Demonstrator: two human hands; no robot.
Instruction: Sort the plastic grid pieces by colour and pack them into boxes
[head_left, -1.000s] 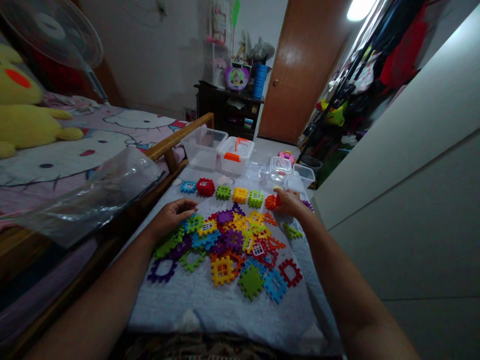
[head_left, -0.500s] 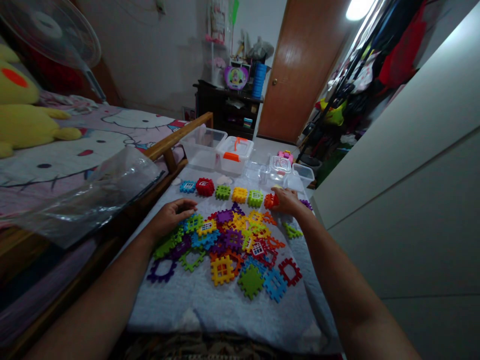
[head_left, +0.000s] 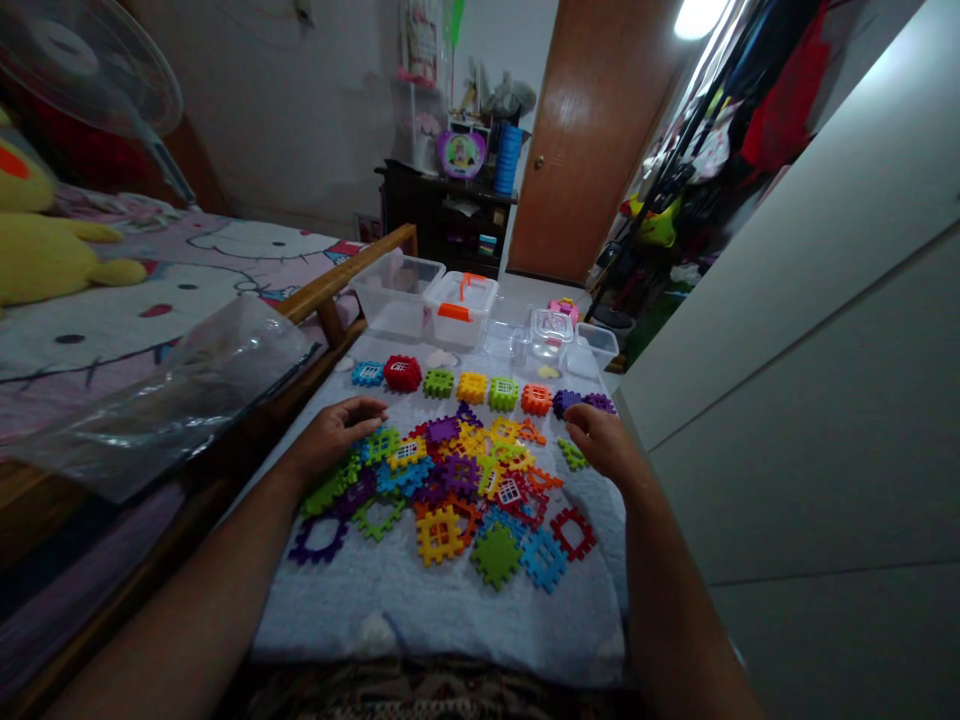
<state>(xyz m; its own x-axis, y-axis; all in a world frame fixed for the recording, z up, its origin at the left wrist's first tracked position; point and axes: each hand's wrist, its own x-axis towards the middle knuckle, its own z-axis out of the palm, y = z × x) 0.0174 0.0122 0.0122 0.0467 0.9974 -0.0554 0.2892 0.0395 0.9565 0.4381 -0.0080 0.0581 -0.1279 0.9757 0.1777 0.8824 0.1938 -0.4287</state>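
Note:
My left hand rests at the left edge of a loose pile of interlocking plastic tiles. Its fingers are stretched out and it holds nothing. On the right, my right hand hovers by a small purple tile stack, fingers bent and slightly apart, with nothing visible in them. A green triangular tile lies just left of that hand. Behind the pile runs a row of sorted stacks: blue, red, green, yellow, light green and orange.
Clear plastic boxes, one with an orange-handled lid, stand at the far end of the cloth-covered surface. A wooden rail and a plastic bag border it on the left. A white cabinet flanks the right.
My right hand has left the orange stack and moved right and nearer to me, beside the purple stack. The left hand stays by the pile. The view has shifted slightly.

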